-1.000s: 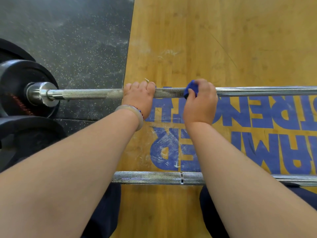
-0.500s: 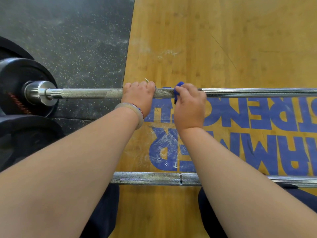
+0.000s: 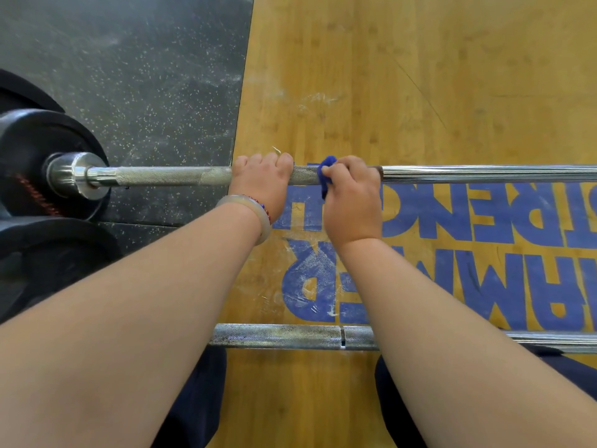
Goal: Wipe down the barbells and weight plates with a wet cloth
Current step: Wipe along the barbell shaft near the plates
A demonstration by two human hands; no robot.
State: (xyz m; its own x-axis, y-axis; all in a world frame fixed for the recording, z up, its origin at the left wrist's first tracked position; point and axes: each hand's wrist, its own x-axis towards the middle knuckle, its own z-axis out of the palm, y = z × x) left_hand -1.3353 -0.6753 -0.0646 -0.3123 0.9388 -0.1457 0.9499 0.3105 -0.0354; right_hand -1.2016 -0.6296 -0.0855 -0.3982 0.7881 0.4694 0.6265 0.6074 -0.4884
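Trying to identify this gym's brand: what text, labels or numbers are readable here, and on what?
"AMMER": blue letters on the wooden floor, upside down, start out of frame.
"TRENG": blue row beside the bar, both ends cut off or hidden by the right hand.
Red marks on the black plate: too blurred.

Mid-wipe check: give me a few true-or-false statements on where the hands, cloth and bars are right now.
1. The right hand holds the cloth on the far bar. True.
2. The left hand grips the far bar bare. True.
3. The cloth is on the near bar. False: neither hand is on the near bar.
4. The left hand touches the plate. False: the plate sits at the far bar's left end, apart from it.
5. The left wrist wears a bracelet. True.
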